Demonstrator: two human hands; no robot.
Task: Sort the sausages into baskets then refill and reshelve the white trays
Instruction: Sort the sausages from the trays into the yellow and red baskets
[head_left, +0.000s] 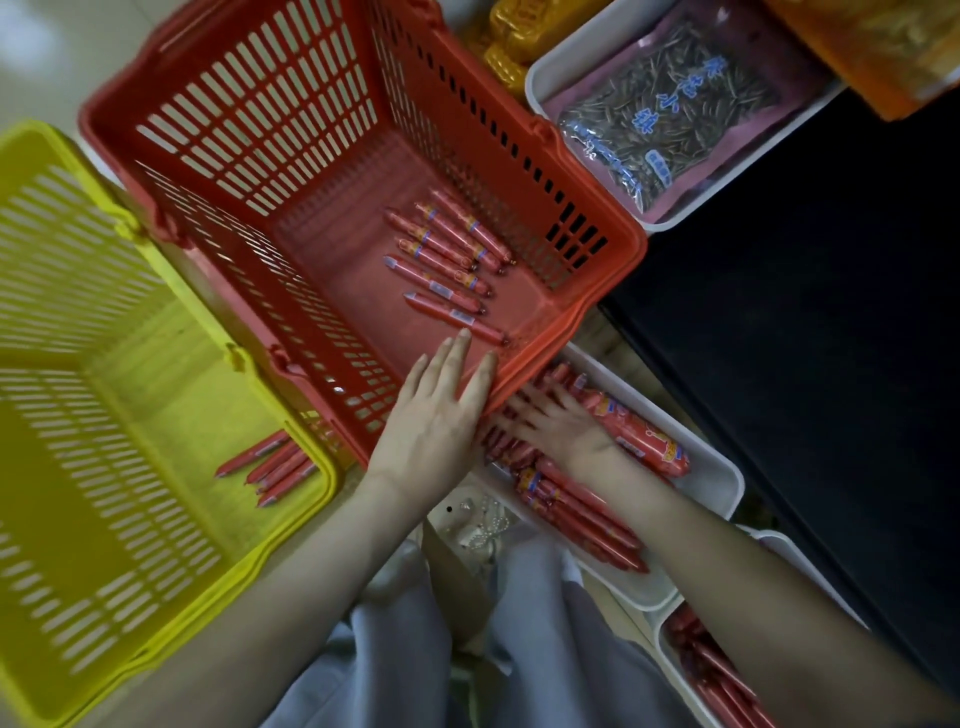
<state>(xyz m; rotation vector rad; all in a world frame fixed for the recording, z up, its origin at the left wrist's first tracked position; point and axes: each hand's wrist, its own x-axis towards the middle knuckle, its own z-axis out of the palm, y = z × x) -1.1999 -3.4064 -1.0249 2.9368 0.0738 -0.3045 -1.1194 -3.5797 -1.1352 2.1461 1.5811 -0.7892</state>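
A red basket stands in the middle with several thin red sausages lying on its floor. To its left a yellow basket holds a few thin sausages near its right wall. A white tray at lower right is piled with red sausages, one fat sausage on top. My left hand lies flat with fingers straight against the red basket's near corner. My right hand rests spread on the sausages in the tray, its fingertips hidden under the basket rim.
A second white tray with sausages sits at the bottom right. Another white tray at the top holds a pink bag of sunflower seeds. Yellow packs lie behind it. A dark shelf face fills the right.
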